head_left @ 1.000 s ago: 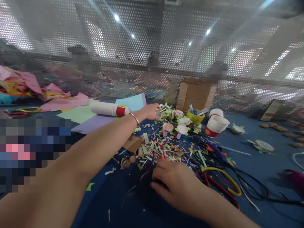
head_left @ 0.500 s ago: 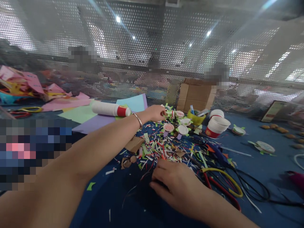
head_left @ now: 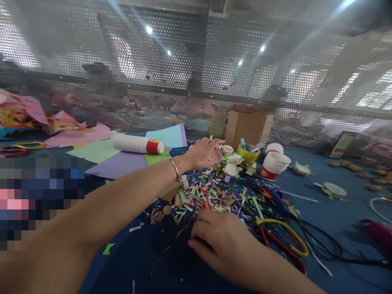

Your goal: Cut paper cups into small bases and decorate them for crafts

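My left hand point(head_left: 203, 154), with a bracelet at the wrist, reaches over a group of small paper-cup turtles, its fingers stretched out. A turtle with a pinkish patterned top point(head_left: 216, 157) shows between its thumb and fingers; whether they touch it I cannot tell. Just right of it are a white-topped turtle point(head_left: 232, 170) and another turtle point(head_left: 235, 159). My right hand point(head_left: 222, 241) is curled low over the blue table at the near edge of a heap of paper scraps point(head_left: 202, 190). A red-orange bit shows at its fingertips, which are mostly hidden.
Left lies a stack of paper cups point(head_left: 131, 144) on coloured paper sheets point(head_left: 116, 164). Right stand more paper cups point(head_left: 274, 165), a yellow container point(head_left: 248, 155), red-and-yellow-handled scissors point(head_left: 290, 234) and a blue glue gun point(head_left: 277, 200) with a black cord. A cardboard box point(head_left: 248, 126) stands behind, before a perforated screen.
My left hand has opened out and come slightly nearer, over the pink-topped turtle. My right hand stays curled by the scraps. The whole view has shifted a little.
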The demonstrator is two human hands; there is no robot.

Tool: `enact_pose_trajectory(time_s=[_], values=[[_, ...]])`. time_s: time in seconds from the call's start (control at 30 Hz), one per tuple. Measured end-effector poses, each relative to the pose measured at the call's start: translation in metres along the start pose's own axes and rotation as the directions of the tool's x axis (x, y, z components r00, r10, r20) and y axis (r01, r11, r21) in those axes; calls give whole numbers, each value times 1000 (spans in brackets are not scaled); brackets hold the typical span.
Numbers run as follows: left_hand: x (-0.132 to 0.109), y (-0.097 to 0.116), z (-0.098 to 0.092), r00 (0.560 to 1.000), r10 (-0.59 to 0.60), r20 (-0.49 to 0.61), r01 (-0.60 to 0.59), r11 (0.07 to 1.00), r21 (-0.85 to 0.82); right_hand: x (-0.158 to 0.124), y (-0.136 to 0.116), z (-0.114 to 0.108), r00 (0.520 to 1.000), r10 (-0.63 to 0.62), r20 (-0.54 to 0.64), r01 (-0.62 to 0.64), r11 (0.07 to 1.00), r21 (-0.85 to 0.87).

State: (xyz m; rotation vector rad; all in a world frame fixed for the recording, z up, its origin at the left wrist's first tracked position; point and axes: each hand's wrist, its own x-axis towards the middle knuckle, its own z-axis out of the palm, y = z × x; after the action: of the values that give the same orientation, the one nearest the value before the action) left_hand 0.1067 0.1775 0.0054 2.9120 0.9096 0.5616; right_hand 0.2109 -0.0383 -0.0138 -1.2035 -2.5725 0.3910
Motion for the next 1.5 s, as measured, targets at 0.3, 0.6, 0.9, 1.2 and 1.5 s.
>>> enact_pose_trajectory(time_s=[0.3,0.6,0.9,1.2,1.5], values=[[-5,-20,-4,972,-102,-212,112,993,34,0,6,-1,992,69,-109,-67,997,24],[6,-45,6,963,-239,-123,251,964,93,1,5,-2,996,70,-45,-68,997,48],[21,-6,-5,985,-164,-46,168,981,99,1,5,-1,998,35,-61,-34,999,23],[45,50,20,973,-124,193,130,991,-17,1,5,-2,997,59,-56,-59,998,-12],[47,29,17,960,-181,212,203,975,-88,0,0,-6,999,44,-29,-44,999,-16]])
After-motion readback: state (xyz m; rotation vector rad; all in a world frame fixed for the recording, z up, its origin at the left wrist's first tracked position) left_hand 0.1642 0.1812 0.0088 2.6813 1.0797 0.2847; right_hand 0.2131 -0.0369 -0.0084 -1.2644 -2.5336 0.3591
